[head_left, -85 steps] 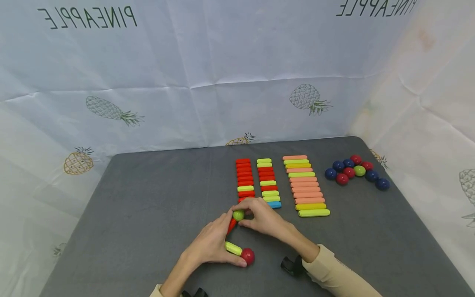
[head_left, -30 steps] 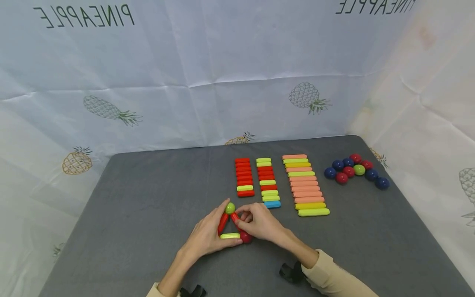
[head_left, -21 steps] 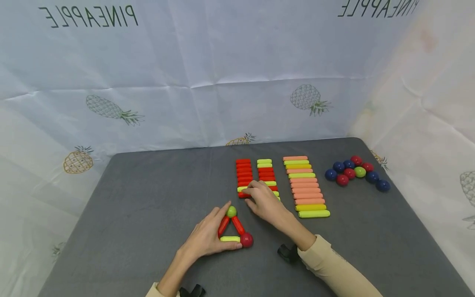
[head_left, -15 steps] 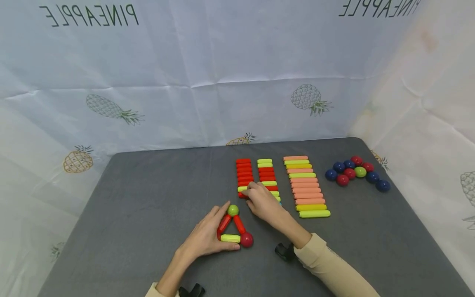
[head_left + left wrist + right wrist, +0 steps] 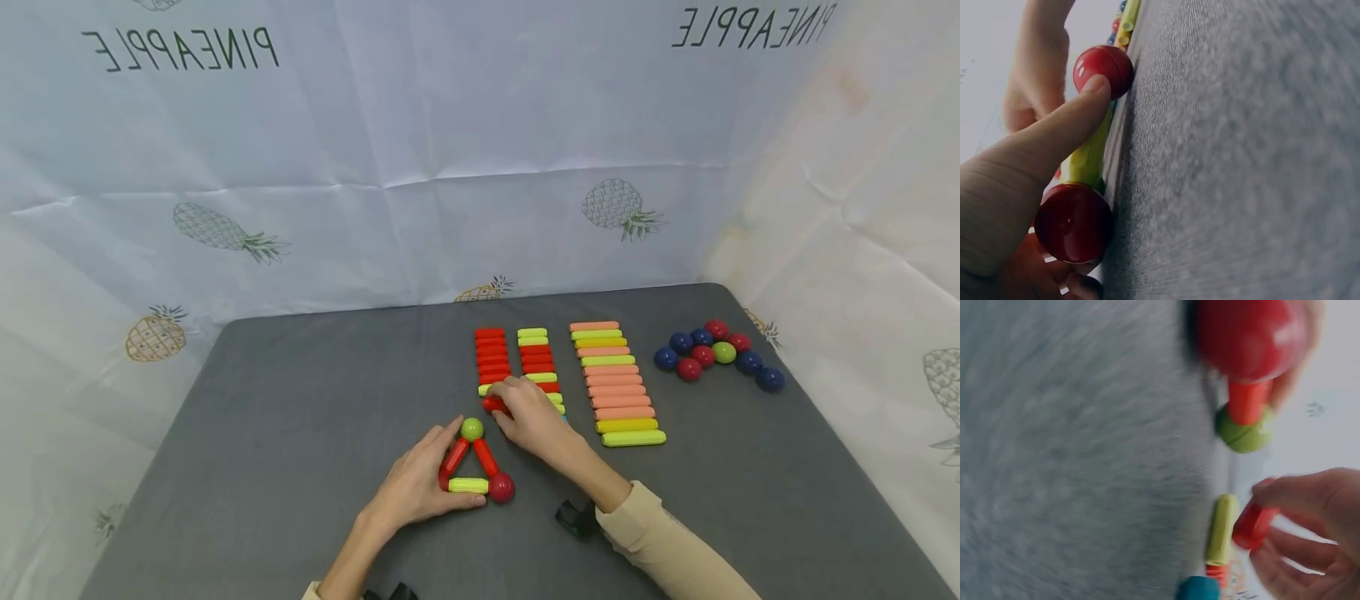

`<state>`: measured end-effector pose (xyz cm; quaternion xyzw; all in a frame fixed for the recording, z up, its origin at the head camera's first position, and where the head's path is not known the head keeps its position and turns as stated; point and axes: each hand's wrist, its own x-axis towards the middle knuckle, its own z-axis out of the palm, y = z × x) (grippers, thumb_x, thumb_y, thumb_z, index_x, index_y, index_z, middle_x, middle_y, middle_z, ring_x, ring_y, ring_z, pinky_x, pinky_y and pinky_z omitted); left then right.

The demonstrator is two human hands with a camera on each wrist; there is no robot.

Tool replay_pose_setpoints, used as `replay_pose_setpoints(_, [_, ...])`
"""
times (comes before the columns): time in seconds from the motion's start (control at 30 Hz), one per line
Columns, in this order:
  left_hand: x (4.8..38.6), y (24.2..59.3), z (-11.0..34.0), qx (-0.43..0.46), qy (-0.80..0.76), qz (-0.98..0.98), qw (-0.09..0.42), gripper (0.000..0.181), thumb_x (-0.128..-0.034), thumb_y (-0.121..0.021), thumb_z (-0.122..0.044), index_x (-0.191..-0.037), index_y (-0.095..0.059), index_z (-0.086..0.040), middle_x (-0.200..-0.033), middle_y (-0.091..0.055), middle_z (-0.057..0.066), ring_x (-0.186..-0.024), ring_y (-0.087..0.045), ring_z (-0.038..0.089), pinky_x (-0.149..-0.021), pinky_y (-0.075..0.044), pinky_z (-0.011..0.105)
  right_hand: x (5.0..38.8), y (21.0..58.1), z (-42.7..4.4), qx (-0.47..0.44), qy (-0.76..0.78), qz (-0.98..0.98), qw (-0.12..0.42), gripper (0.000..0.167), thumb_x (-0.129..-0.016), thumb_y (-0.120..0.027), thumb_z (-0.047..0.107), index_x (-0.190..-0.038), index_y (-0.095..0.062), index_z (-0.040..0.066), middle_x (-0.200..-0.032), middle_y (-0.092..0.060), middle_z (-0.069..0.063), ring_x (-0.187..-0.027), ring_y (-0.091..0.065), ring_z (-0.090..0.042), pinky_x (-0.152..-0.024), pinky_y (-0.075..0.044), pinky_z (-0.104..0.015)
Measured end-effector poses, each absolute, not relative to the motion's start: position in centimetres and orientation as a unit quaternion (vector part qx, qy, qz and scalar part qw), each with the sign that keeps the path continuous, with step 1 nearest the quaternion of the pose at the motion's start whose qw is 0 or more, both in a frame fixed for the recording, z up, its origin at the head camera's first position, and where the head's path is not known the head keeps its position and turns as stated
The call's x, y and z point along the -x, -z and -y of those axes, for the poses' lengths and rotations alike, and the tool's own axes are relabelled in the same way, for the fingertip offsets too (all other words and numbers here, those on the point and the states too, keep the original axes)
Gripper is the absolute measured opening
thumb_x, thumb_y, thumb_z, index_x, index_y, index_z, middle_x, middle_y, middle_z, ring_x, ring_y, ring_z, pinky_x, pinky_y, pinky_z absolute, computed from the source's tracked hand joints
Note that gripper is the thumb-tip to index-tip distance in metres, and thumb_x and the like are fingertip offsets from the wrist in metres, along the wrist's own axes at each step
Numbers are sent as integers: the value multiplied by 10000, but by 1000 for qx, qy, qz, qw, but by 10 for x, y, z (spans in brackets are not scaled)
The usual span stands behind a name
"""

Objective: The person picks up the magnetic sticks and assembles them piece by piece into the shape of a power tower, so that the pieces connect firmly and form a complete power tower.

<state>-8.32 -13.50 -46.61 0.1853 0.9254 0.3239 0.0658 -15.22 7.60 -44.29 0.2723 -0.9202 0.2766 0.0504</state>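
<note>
A small triangle of rods and balls lies on the dark table, with a green ball at its far corner and a red ball at its near right corner. Two red rods form its slanted sides; a yellow-green rod makes the near side. My left hand holds the triangle from the left, thumb along the near side. In the left wrist view, the thumb tip touches one red ball, and another red ball sits at the rod's other end. My right hand pinches a short red rod.
Two columns of short red and yellow-green rods lie beyond the hands, the right one ending in a blue rod. Right of them is a column of longer rods. Several balls cluster at the far right. A fabric backdrop rises behind the table.
My right hand let go of the triangle's right red rod, reached to the left column and now has its nearest red rod, drawn slightly toward me. The left hand stays at the triangle.
</note>
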Motion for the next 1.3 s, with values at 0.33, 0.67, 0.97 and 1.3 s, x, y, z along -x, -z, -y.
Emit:
replay_pose_setpoints(0.33, [85,468,134,-147,-319,-935,49,1071,-716,-894,-543,-1542,-424,-51,-1105,-592,-8,-808,-489,81,-638,-413,215,114,431,-96,-290,-549,781,-69,218,-879,-787,88,-1066,-675,92,-979,-721,-64,-861,-686,-81,-803,-625,-337])
replay_pose_setpoints(0.67, [87,469,134,-149,-328,-932,46,1067,-715,-906,-509,-1543,-420,-42,-1094,-589,0,-816,-490,86,-635,-418,211,99,442,-107,-295,-525,789,-120,216,-880,-776,85,-1026,-627,136,-971,-700,-34,-849,-659,-34,-805,-614,-274])
replay_pose_setpoints(0.97, [88,467,134,-152,-326,-932,46,1068,-713,-914,-490,-1549,-416,-49,-1094,-591,2,-795,-485,80,-617,-415,211,100,443,-110,-307,-527,780,-138,225,-891,-775,96,-1037,-608,131,-977,-679,-46,-864,-653,-37,-794,-606,-241])
replay_pose_setpoints(1.3, [87,468,135,-163,-329,-929,44,1057,-718,-914,-478,-1542,-421,-38,-1040,-567,-18,-773,-471,65,-608,-408,204,100,443,-112,-312,-524,780,-142,241,-893,-787,129,-1047,-602,126,-984,-679,-47,-884,-660,-49,-798,-614,-263])
